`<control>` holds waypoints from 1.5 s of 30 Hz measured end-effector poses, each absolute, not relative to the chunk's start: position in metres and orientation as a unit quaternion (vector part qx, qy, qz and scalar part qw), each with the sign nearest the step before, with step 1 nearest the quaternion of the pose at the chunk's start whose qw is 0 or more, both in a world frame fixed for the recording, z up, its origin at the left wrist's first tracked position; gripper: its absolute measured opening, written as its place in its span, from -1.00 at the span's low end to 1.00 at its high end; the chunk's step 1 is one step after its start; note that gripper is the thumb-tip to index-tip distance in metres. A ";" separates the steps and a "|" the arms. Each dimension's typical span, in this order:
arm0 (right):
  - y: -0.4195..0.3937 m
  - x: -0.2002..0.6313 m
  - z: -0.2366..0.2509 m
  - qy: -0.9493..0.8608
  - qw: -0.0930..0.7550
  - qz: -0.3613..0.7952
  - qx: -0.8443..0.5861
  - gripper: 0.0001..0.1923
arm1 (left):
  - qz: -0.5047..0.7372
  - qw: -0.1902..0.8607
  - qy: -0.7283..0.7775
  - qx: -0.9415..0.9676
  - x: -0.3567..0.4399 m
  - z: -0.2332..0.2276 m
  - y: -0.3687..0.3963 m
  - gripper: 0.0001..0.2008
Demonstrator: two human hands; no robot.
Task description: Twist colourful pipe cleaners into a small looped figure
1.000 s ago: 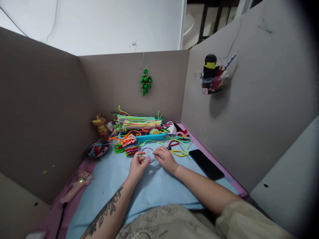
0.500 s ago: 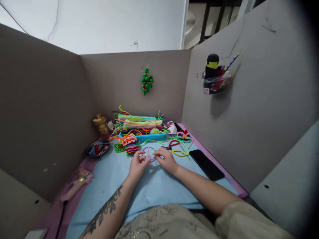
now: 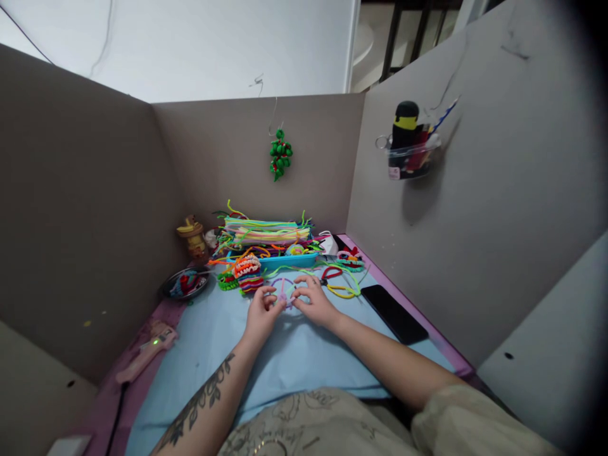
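Left hand (image 3: 261, 314) and right hand (image 3: 317, 305) both pinch a round lilac fuzzy-wire piece (image 3: 283, 295). Flat black phone (image 3: 394, 314) lies near the desk's (image 3: 102, 411) right edge.

The bare left hand (image 3: 262, 311) and bare right hand (image 3: 317, 305) faced each other, close together, fingers curled and thumbs pointing inward. The left forearm (image 3: 227, 387), bearing a dark leafy tattoo (image 3: 198, 403), and the bare right forearm (image 3: 380, 356) converged.

At centre, the left hand (image 3: 263, 310) and right hand (image 3: 315, 303) are covering parts of a ring (image 3: 283, 296), its joins appearing too small to tell. The bottom edge is cutting off the shirt (image 3: 304, 421) and, at lower left, a white block (image 3: 69, 446) and cord (image 3: 117, 415).
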State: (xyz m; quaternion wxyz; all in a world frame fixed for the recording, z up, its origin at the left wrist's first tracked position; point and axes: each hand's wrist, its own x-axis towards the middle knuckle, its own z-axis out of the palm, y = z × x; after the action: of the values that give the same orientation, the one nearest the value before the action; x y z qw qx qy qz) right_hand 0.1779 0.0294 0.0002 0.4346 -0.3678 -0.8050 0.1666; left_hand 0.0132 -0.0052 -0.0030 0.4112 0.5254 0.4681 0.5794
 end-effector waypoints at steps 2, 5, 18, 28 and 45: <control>0.029 0.178 -0.003 -0.821 0.411 0.160 -0.362 -0.93 | 0.587 0.414 0.464 0.519 0.012 -0.004 -0.005 -0.58; 0.028 0.176 -0.009 -0.846 0.372 0.165 -0.344 -0.76 | 0.591 0.432 0.455 0.507 0.011 -0.005 -0.003 -0.56; 0.028 0.173 -0.013 -0.824 0.467 0.089 -0.309 -0.64 | 0.591 0.491 0.450 0.454 0.011 0.001 -0.005 -0.54; 0.020 0.178 -0.010 -0.888 0.406 -0.080 -0.201 -0.88 | 0.573 0.524 0.471 0.418 0.008 0.002 -0.005 -0.52; 0.017 0.171 -0.003 -0.812 0.522 0.040 -0.259 -0.87 | 0.601 0.472 0.452 0.460 0.012 0.003 -0.006 -0.59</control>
State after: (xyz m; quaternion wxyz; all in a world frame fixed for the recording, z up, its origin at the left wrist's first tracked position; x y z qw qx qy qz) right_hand 0.1706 0.0173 -0.0026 0.5222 -0.2587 -0.8116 0.0397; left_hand 0.0123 -0.0062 0.0033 0.4724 0.4598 0.4521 0.6009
